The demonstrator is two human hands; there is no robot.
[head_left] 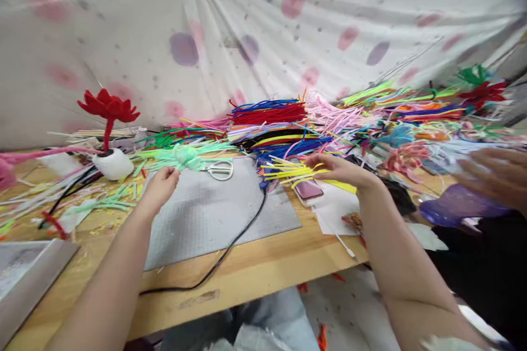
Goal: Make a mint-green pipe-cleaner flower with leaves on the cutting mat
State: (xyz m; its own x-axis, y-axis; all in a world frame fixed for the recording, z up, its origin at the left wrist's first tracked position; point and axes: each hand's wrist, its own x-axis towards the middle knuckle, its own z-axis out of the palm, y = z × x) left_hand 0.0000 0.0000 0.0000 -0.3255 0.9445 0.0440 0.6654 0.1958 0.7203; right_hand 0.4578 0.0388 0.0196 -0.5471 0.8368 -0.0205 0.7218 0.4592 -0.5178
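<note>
1. Reaching over yellow stems (284, 170) with the right hand (342, 169), fingers bent downward; cannot tell whether clamped on them or only touching, with the fingertips partly lost in blur.
2. Curling the left hand (162, 185) above the left edge of a mat (197, 214), thumb and fingertips together; cannot tell whether anything thin is pinched there; near mint stems (187, 158) and scissors (221, 170).
3. Lying in a loose fan by the mat's right end, those yellow stems, partly across a phone (309, 190).
4. Probably light and springy; fuzzy outside, likely wired inside, so bendable and prone to kink rather than snap; hardly slippery; best taken mid-length, as a bunch, to limit splaying.
5. Mixing textures all around: flat, grid-lined grey on the mat; hard, pale loops on the scissors; smooth, light-grained wood on the table (263, 258); plush, pointed petals on a red flower (107, 105); thin, creased film in a spotted sheet (230, 22) behind.
</note>
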